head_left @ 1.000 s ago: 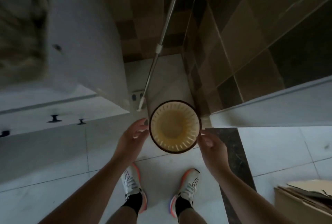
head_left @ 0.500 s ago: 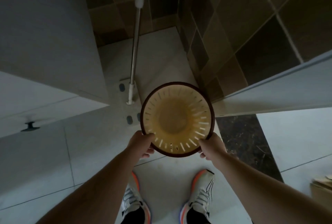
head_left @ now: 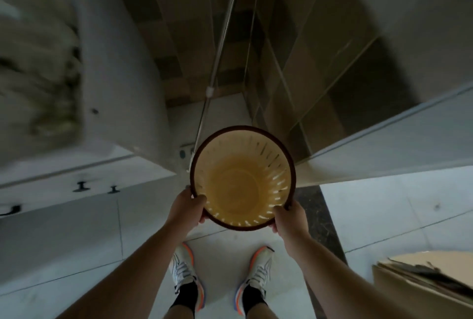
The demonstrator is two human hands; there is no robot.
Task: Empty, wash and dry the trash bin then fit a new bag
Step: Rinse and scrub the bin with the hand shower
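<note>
A round yellow trash bin with a dark brown rim and slotted sides is held up in front of me, seen from straight above. Its inside is bare, with no bag in it. My left hand grips the rim at the near left, thumb hooked over the edge. My right hand grips the rim at the near right. The bin hangs above the pale tiled floor, just ahead of my two white and orange shoes.
A metal mop pole leans in the brown-tiled corner behind the bin. White cabinets with dark handles stand to the left. A white wall panel runs on the right. A cardboard box sits at the lower right.
My hands went from beside the bin to gripping its rim, and the bin came up off the floor toward me. The view tilted back up.
</note>
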